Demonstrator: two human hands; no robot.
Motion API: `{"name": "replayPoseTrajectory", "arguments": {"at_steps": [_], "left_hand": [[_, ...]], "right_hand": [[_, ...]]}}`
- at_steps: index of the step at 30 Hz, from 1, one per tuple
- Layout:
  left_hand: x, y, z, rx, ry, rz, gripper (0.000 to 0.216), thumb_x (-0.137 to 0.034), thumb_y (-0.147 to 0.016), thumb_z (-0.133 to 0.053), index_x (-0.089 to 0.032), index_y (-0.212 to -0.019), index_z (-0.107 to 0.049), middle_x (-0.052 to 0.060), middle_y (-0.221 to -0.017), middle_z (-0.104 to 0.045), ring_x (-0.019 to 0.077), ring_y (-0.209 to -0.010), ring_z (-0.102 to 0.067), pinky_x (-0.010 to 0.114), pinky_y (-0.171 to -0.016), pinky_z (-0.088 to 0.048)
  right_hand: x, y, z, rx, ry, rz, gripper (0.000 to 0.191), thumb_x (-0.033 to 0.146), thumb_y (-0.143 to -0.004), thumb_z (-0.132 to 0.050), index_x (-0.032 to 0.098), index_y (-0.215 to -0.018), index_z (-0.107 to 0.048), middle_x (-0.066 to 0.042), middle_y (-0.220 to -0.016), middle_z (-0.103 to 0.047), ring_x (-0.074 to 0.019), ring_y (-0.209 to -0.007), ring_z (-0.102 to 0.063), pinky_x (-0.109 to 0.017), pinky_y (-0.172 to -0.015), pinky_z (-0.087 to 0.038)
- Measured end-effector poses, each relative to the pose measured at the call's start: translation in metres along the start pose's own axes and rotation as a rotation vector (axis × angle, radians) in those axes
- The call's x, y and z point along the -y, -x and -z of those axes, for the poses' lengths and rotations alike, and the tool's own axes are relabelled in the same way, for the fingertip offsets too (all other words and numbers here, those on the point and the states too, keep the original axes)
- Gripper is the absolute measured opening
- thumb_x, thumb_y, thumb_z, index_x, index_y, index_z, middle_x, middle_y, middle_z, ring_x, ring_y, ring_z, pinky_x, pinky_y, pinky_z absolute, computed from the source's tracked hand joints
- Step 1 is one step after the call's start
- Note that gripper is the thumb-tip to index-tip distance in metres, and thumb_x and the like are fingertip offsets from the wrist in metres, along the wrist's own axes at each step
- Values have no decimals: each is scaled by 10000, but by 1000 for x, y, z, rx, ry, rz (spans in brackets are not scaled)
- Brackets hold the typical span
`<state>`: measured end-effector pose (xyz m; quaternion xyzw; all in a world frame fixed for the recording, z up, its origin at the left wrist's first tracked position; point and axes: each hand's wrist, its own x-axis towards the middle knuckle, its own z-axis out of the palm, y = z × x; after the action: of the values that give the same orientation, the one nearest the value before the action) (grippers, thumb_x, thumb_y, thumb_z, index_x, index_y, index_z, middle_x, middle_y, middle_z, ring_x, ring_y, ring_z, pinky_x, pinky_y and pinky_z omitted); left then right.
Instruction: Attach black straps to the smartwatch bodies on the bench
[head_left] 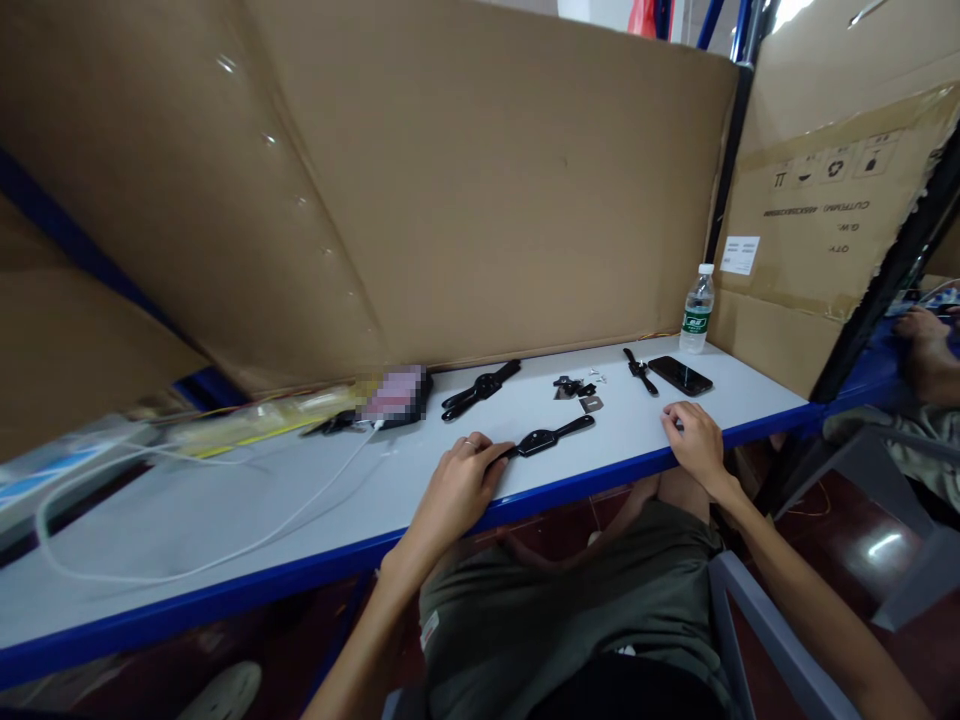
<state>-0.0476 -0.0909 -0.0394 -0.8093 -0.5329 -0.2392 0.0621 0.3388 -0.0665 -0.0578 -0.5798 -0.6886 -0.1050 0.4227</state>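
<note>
My left hand (466,474) is closed round the near-left handle of a black spokeshave body (538,442), which lies low over the table with its other handle pointing right. My right hand (696,438) rests at the table's front edge, fingers curled in; whatever they may hold is hidden. Just beyond it lie a smaller black spokeshave-like tool (640,371) and a dark phone (679,375). Behind the held body sit a slotted metal blade (592,404), a small pile of black parts (574,387) and several small silvery pieces (598,376). More black spokeshave bodies (480,388) lie together further left.
A water bottle (697,310) stands at the back right corner. On the left are a phone-like device (394,395) with a white cable (247,545) and plastic bags (262,425). Cardboard walls (510,180) enclose the table. Another person's arm (930,345) shows far right.
</note>
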Motion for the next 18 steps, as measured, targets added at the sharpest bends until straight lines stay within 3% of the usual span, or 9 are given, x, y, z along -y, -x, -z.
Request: {"name": "replayPoseTrajectory", "arguments": {"at_steps": [18], "left_hand": [[4, 0, -3, -15, -2, -10, 378, -287, -1012, -458, -212, -1254, -738, 112, -1070, -664, 275, -1012, -624, 415, -944, -528]], "right_hand": [[-1, 1, 1, -3, -6, 3, 224, 262, -975, -491, 254, -752, -516, -71, -901, -715, -250, -901, -618, -357, -788, -436]]}}
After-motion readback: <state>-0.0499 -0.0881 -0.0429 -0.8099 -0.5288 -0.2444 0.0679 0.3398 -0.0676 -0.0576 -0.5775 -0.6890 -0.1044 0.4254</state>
